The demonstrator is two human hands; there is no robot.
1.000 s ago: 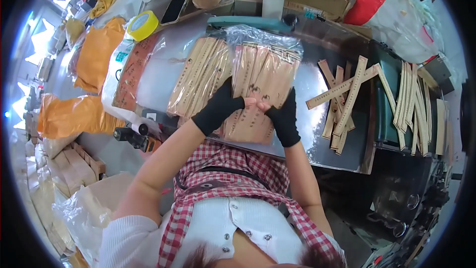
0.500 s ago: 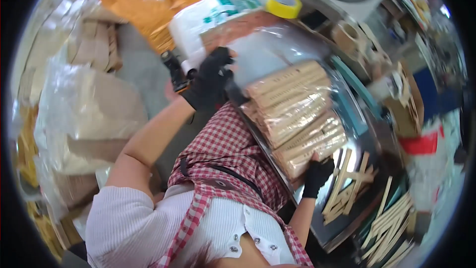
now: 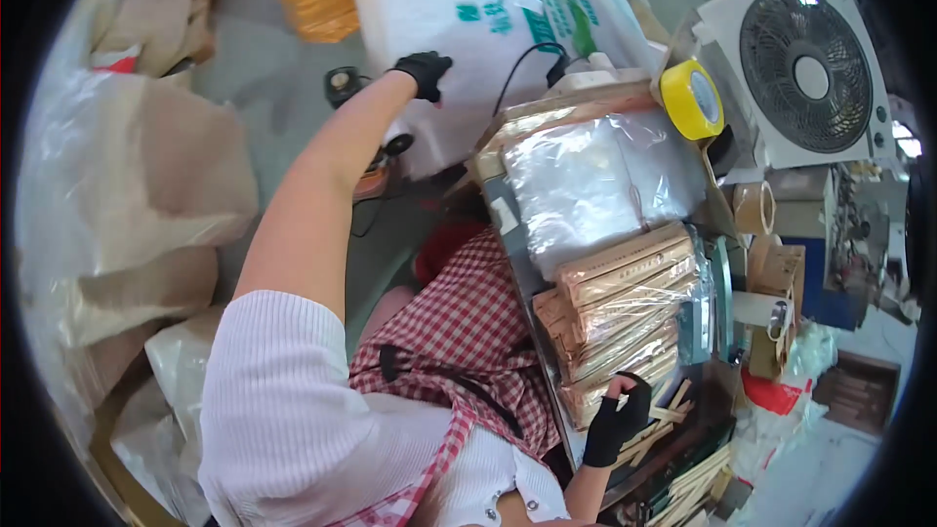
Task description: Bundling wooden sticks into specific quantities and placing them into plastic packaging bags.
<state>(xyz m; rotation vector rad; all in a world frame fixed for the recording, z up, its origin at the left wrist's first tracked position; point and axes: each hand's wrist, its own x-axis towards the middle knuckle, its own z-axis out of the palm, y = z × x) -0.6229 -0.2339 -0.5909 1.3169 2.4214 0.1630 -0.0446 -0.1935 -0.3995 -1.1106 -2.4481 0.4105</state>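
On the work table (image 3: 508,224) to my right, the wrapped bundles of wooden sticks (image 3: 615,317) lie stacked side by side under clear film, and I read that as the packed part of the job: several bundles are already bagged and lined up, while loose sticks (image 3: 683,488) at the lower edge of the view are not yet gathered, so I judge the work as partway through, with more to bundle. My right hand (image 3: 620,420), in a black fingerless glove, rests on the near end of the lowest bundle, fingers curled over its edge in a light hold. My left hand (image 3: 423,73), gloved the same way, is stretched well away from the table and presses against a big white plastic sack (image 3: 488,29) on the floor; I cannot tell whether it is gripping the sack or only touching it. A yellow tape roll (image 3: 691,98) sits at the far corner of the table, near a white box fan (image 3: 805,59). Compared with half a second ago, my left hand has left the table's corner and gone out to the sack, my head has turned further left, and my right hand has stayed on the bundles.
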